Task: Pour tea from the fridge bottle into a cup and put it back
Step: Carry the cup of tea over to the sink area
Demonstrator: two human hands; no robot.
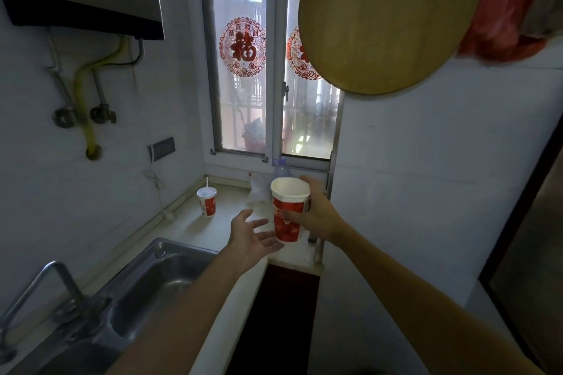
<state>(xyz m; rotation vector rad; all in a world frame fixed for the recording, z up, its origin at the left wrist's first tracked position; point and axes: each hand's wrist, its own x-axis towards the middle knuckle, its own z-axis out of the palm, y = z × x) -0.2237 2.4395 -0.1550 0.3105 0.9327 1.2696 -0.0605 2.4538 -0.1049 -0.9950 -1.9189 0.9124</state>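
Above the counter's (213, 231) front edge, the right hand (320, 216) grips an empty paper cup (288, 210) upright, while the left hand (253, 234) waits open beside its base. No tea bottle shows; fetching it from the fridge looks next.

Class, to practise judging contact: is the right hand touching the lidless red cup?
Touching. The head view shows the right hand curled round the lidless red cup, thumb across its front.
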